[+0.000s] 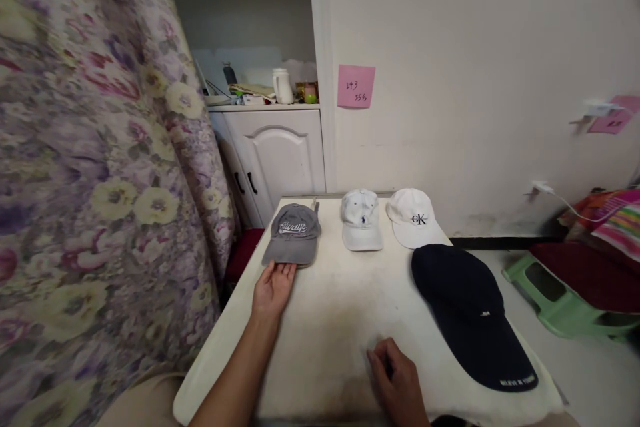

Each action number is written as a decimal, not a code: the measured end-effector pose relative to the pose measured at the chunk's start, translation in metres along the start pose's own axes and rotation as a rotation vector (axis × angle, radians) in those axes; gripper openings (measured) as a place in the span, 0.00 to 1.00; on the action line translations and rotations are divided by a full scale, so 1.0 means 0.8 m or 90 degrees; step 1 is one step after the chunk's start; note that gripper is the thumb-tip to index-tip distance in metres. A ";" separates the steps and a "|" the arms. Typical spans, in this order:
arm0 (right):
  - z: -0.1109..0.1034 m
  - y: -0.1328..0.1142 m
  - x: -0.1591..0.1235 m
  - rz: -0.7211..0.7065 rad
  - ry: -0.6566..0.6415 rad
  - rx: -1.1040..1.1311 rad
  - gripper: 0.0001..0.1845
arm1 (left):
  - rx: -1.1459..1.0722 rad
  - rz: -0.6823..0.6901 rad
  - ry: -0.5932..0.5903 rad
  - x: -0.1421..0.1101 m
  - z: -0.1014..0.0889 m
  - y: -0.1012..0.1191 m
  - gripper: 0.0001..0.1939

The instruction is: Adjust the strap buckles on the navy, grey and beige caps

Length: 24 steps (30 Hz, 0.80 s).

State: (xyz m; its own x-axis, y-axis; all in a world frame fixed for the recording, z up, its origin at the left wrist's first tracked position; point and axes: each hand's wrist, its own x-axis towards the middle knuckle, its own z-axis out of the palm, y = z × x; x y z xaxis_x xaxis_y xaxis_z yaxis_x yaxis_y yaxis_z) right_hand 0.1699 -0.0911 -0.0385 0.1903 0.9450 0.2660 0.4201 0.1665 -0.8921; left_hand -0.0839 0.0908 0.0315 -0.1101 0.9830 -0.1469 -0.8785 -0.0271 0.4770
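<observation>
My left hand (273,290), palm up, is at the front of a grey baseball cap (293,235) with white "Always" lettering. Its fingertips go under the brim and the thumb is at the brim's edge, so the hand has hold of it; the fingertips are hidden. Loosely curled near the table's front edge, my right hand (397,377) shows nothing in it. A pale cap (361,217) with a small dark emblem and a white cap (414,219) with black letters sit at the back. The large navy cap (460,310) lies at the right, brim toward me.
The caps are on a cream-covered table (345,307). A floral curtain (115,180) hangs close on the left. Behind are a white cabinet (285,153) and a wall with a pink note (356,87). A green stool (555,300) with a dark red top stands at right.
</observation>
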 end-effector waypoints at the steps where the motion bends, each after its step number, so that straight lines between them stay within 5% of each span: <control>1: 0.000 0.000 0.000 -0.002 0.002 -0.004 0.17 | -0.007 -0.001 0.009 0.007 0.006 0.003 0.12; 7: 0.002 0.001 0.002 -0.014 0.003 -0.007 0.17 | -0.018 0.000 0.053 0.040 0.045 0.022 0.10; 15: 0.002 0.001 0.004 -0.001 -0.013 0.006 0.16 | -0.026 0.062 -0.059 0.048 0.099 0.034 0.17; 20: 0.001 0.000 0.006 0.015 -0.027 0.041 0.16 | -0.024 0.063 -0.117 0.018 0.115 0.023 0.22; 24: -0.008 -0.006 0.011 0.061 -0.062 0.161 0.17 | -0.017 0.005 -0.164 -0.048 0.098 -0.013 0.27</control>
State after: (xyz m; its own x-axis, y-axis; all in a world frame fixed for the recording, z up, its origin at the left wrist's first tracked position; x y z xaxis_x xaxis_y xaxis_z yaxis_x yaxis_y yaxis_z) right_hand 0.1755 -0.0854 -0.0296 0.1271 0.9803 0.1514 0.1679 0.1292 -0.9773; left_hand -0.0342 0.0678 0.1003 0.0017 0.9964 0.0842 -0.8907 -0.0368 0.4532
